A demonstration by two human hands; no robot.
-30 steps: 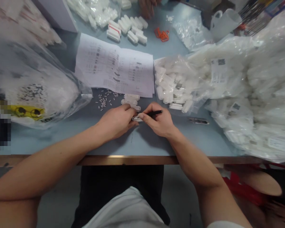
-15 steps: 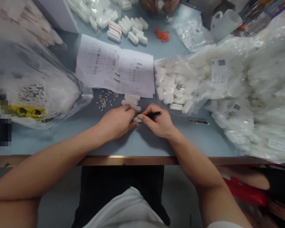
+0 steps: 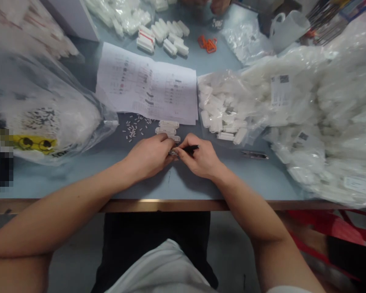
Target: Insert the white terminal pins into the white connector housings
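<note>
Holding the small white piece (image 3: 172, 152): the left hand (image 3: 152, 154) was clamped on it, mostly hiding it, over the desk (image 3: 198, 189);
Black tool (image 3: 191, 148): the right hand (image 3: 199, 158) gripped it, fingers just beside the left hand's;
White housings (image 3: 166, 131): they lay in a row just beyond both hands;
Tiny pale bits (image 3: 132, 134): they lay scattered beside the printed sheet (image 3: 170, 95).

The paper sheet (image 3: 134, 81) is white, patterned with grey and black print. Beyond the sheet are orange pieces (image 3: 208, 44); right of it, white blocks (image 3: 215, 109); on its near side, a black pen-like tool (image 3: 191, 149).
</note>
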